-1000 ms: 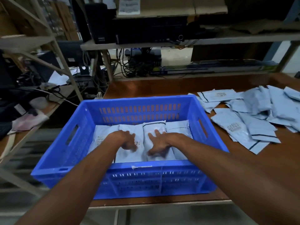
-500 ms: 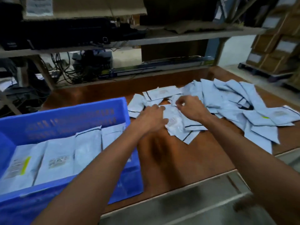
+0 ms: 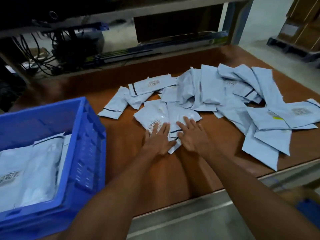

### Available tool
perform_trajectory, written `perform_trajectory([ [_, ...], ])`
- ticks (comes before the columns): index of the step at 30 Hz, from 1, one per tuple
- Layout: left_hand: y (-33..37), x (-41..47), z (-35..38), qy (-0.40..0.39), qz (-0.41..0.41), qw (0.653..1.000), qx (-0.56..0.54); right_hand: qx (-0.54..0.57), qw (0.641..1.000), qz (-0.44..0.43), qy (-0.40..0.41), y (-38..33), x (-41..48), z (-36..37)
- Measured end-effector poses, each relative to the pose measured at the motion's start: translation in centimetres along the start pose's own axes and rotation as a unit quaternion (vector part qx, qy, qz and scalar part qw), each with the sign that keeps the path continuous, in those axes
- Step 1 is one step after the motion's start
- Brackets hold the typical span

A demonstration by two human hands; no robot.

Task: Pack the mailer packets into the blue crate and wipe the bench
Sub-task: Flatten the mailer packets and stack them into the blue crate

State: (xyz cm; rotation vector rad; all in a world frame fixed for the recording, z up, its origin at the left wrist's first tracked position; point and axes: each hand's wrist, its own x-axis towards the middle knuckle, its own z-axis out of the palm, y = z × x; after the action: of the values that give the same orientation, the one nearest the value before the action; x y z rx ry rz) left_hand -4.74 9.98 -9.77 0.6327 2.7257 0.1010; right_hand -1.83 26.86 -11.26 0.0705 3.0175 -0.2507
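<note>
A loose heap of pale blue mailer packets [image 3: 225,101] covers the brown bench [image 3: 173,170] at centre and right. My left hand [image 3: 158,140] lies flat, fingers spread, on a packet with a QR label [image 3: 152,116]. Beside it my right hand [image 3: 191,134] presses flat on the neighbouring packet [image 3: 181,115]. Neither hand has lifted a packet. The blue crate [image 3: 86,153] stands at the left on the bench, with several packets [image 3: 29,170] lying in it.
A shelf unit with cables and dark equipment [image 3: 69,44] runs along the back of the bench. Brown cartons [image 3: 304,26] stand on a pallet at the far right. The bench's front edge [image 3: 207,193] runs close below my forearms.
My hands left the crate and went right to the heap; since half a second ago they have slid nearer and now lie flat on two packets. The view has swung right.
</note>
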Motion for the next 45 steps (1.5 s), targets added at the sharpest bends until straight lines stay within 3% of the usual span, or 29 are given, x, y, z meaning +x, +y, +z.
perform_trajectory([
  [6,-2.6,-2.6,1.6,0.017,0.036,0.999,0.017,0.039,0.999,-0.022,0.019,1.2,-5.1,0.9],
  [12,-4.8,-11.7,3.1,0.036,0.081,0.995,-0.037,0.034,0.999,-0.005,0.009,0.1,-13.8,0.3],
  [15,-5.8,-14.2,3.4,0.131,0.077,0.986,-0.070,0.031,0.998,0.005,0.059,-0.8,-15.1,0.3],
  [18,-5.1,-12.2,3.0,0.229,-0.013,0.968,-0.099,0.070,0.992,-0.026,0.106,-0.8,-12.5,-0.2],
  [20,-4.0,-9.8,2.8,0.199,-0.090,0.970,-0.104,0.046,0.996,-0.047,0.062,-0.7,-10.0,-0.1],
  [23,-2.9,-7.9,5.0,0.141,-0.121,0.981,-0.056,-0.003,0.999,-0.047,-0.002,-1.1,-8.7,2.1],
  [27,-2.5,-8.5,7.2,0.223,-0.125,0.967,-0.020,-0.013,0.999,-0.034,0.019,-1.4,-9.0,3.8],
  [35,-2.4,-8.0,7.8,0.219,-0.090,0.972,-0.004,0.006,0.999,-0.037,0.023,-1.5,-8.7,4.4],
  [40,-2.5,-9.2,4.3,0.224,-0.072,0.971,-0.037,0.114,0.989,-0.017,0.094,-1.9,-9.8,2.8],
  [45,-1.7,-13.2,-6.6,0.390,-0.057,0.918,-0.051,0.186,0.954,-0.056,0.229,-8.0,-8.4,-5.0],
])
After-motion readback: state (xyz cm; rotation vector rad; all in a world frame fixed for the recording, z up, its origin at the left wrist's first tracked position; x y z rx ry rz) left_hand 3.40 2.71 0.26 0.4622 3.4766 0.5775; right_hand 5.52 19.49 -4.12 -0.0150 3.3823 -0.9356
